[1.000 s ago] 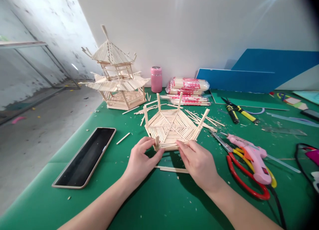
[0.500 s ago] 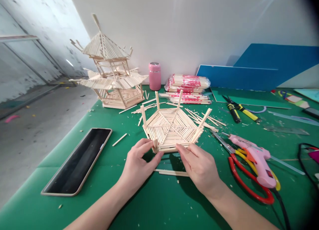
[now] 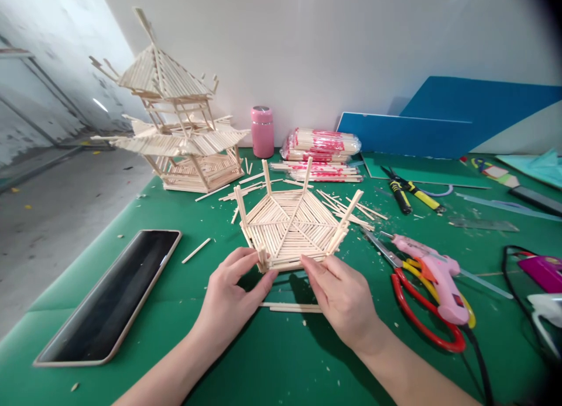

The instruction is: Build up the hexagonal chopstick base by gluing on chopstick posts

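Observation:
A hexagonal base of pale wooden sticks [image 3: 292, 223] lies on the green table, with short upright posts at its corners. My left hand [image 3: 235, 289] pinches its near left corner by a short post, thumb below and fingers behind. The fingertips of my right hand [image 3: 340, 294] are closed on the near edge, right of the middle. Two or more loose sticks [image 3: 294, 307] lie on the table just below the base, partly behind my right hand.
A stick pagoda [image 3: 188, 142], pink flask [image 3: 262, 132] and bagged sticks [image 3: 322, 145] stand behind. A phone [image 3: 112, 294] lies left. To the right are scissors [image 3: 421, 330], a pink glue gun [image 3: 439, 271] and yellow-black pliers [image 3: 401, 195]. Loose sticks lie around the base.
The view has shifted, so most things appear a little further left. Both hands keep their places on the base. More of a purple object shows at the right edge.

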Tool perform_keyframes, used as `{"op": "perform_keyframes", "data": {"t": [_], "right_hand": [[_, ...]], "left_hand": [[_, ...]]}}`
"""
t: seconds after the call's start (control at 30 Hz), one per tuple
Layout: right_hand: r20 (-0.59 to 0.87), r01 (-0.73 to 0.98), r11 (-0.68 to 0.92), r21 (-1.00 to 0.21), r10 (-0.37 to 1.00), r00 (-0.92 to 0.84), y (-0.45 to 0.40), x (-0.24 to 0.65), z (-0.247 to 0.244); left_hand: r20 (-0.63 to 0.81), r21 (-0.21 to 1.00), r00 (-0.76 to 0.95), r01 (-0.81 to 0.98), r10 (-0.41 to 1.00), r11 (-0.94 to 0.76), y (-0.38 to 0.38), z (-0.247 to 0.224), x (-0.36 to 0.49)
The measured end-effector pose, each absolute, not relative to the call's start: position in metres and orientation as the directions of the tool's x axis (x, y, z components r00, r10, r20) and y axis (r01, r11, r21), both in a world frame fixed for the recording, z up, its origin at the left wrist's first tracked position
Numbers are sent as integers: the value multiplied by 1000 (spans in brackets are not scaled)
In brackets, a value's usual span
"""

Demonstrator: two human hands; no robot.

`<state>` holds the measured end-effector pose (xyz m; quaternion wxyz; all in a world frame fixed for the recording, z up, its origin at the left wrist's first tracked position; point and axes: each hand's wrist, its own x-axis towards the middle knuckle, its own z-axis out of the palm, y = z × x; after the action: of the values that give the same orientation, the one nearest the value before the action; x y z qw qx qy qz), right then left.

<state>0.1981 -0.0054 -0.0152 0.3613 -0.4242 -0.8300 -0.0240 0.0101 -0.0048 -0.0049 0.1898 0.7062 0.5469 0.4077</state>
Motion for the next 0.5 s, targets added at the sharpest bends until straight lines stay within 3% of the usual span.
{"op": "perform_keyframes", "data": {"t": [0.13, 0.23, 0.33, 0.5], "right_hand": [[613, 697, 643, -317, 700, -367, -13, 198, -14], [515, 607, 589, -534, 796, -318, -18, 195, -13], [346, 479, 433, -764, 900, -263, -20, 192, -11], [167, 360, 250, -899, 955, -246, -19, 191, -8]], "left_hand": [[381, 712, 73, 613, 922, -343, -4, -4, 10], [381, 705, 71, 623, 922, -339, -4, -3, 10], [374, 698, 73, 634, 925, -332, -4, -3, 10], [374, 703, 75, 627, 924, -336, -3, -5, 10]]}}
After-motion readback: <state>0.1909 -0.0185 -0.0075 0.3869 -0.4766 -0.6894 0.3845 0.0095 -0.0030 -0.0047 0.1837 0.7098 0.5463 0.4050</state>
